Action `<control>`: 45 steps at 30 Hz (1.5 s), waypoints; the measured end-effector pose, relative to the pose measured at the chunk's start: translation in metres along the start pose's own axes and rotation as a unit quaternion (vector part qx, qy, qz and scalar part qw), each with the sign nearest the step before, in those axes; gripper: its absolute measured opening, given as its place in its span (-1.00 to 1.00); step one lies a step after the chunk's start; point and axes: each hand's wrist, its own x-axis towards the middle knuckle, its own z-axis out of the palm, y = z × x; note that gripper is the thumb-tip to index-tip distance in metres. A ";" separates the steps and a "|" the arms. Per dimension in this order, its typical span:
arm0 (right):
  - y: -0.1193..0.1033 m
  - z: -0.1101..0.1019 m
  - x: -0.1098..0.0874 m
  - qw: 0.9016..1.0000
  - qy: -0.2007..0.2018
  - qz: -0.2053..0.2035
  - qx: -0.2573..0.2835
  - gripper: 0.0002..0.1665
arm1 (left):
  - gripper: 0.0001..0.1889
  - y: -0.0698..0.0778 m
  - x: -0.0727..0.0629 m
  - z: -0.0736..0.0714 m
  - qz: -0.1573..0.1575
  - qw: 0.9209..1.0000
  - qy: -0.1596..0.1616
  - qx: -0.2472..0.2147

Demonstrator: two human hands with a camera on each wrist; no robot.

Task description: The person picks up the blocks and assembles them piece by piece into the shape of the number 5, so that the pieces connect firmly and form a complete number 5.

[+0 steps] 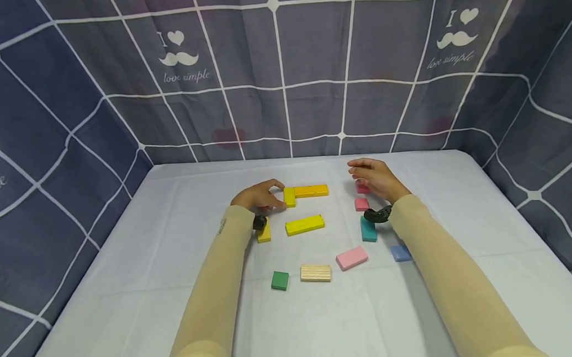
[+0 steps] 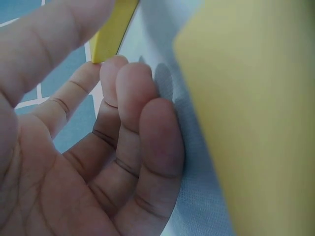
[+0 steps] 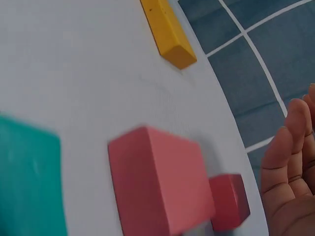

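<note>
My left hand pinches a short yellow block by its ends between thumb and index finger. This block stands crosswise against the left end of an orange-yellow block. In the left wrist view the other fingers curl loosely beside the yellow block. Over at the right, my right hand hovers with relaxed fingers, holding nothing. Partly beneath it lies a red block, with a pinkish-red block just nearer. The right wrist view shows the pinkish-red block and the red block apart from the fingers.
Under the left wrist lies another yellow block. A long yellow block is mid-table. Nearer are a green block, a ridged beige block and a pink block. Teal and blue blocks lie by the right forearm.
</note>
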 end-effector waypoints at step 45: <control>0.020 -0.052 -0.011 0.971 -0.025 0.060 -0.230 -0.31 | -0.32 0.004 -0.002 0.004 -0.024 1.000 0.014 -0.003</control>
